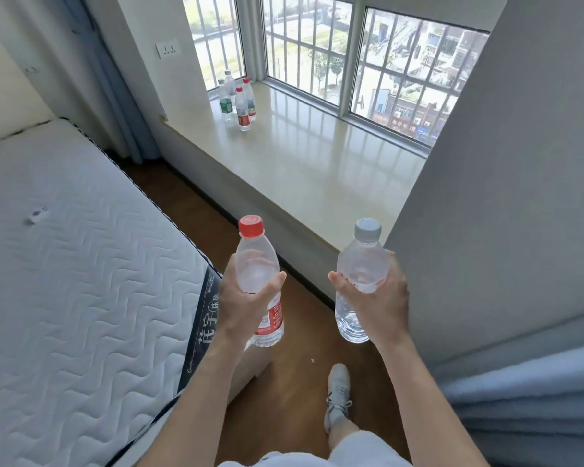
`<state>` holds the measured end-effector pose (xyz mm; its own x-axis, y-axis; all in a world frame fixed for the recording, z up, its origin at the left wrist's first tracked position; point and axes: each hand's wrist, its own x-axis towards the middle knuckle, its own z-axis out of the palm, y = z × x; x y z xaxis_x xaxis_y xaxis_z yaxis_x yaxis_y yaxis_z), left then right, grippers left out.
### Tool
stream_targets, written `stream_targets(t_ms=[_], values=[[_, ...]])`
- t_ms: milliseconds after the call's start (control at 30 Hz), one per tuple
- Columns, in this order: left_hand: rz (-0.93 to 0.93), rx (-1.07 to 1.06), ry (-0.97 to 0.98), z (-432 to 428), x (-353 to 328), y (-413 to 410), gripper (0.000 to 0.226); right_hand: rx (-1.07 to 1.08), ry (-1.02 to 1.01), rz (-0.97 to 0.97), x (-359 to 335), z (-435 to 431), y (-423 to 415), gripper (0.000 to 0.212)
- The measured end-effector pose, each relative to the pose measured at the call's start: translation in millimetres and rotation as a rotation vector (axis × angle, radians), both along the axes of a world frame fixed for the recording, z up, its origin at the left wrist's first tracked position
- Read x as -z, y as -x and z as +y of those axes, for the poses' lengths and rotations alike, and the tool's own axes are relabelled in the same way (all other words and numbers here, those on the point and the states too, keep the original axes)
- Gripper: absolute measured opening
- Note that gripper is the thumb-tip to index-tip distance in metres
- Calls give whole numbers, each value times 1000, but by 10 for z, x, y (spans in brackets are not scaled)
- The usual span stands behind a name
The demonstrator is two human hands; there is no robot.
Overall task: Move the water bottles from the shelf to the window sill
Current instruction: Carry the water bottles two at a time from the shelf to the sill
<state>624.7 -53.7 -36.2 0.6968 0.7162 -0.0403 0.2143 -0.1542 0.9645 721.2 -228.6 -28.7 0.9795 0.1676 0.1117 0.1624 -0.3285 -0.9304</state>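
My left hand (246, 303) grips a clear water bottle with a red cap and red label (257, 261), held upright over the floor. My right hand (376, 298) grips a clear bottle with a grey cap (359, 257), also upright, just in front of the near end of the window sill (304, 163). Several water bottles (238, 101) stand together at the sill's far left corner by the window, some with red caps, one with a green label. The shelf is not in view.
A white quilted mattress (75, 281) fills the left side. A grey wall (506, 197) rises on the right, with blue curtain folds (536, 399) below it. Brown wooden floor (283, 382) runs between bed and sill; my shoe (337, 396) stands on it.
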Motion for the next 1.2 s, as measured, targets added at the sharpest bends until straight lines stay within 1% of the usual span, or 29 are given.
stream_targets(t_ms=[67, 133, 300, 367, 433, 600, 800, 933, 1100, 1200], values=[[6, -42, -7, 95, 16, -323, 63, -48, -11, 7, -17, 144, -374, 65], [16, -79, -22, 189, 22, -668, 69, -93, -24, 6, -53, 290, -773, 63], [25, -129, -67, 359, -68, -1465, 48, -247, -23, 0, -179, 626, -1631, 63], [31, -174, -73, 410, -105, -1699, 49, -304, -28, -8, -207, 765, -1883, 62], [26, -221, -70, 470, -128, -1879, 56, -357, -39, -5, -196, 900, -2099, 60], [59, -363, -76, 705, -106, -2025, 73, -478, -39, 3, -151, 1232, -2455, 59], [59, -446, -107, 1068, -121, -2116, 66, -585, -38, 37, -100, 1740, -2724, 54], [42, -495, -92, 1442, -61, -2211, 62, -644, -35, 36, -36, 2159, -2871, 52], [18, -535, -78, 2171, 47, -2415, 70, -673, -13, 29, 11, 2928, -3112, 52], [-5, -541, -78, 2749, -5, -2585, 66, -673, -9, 34, -33, 3537, -3311, 52]])
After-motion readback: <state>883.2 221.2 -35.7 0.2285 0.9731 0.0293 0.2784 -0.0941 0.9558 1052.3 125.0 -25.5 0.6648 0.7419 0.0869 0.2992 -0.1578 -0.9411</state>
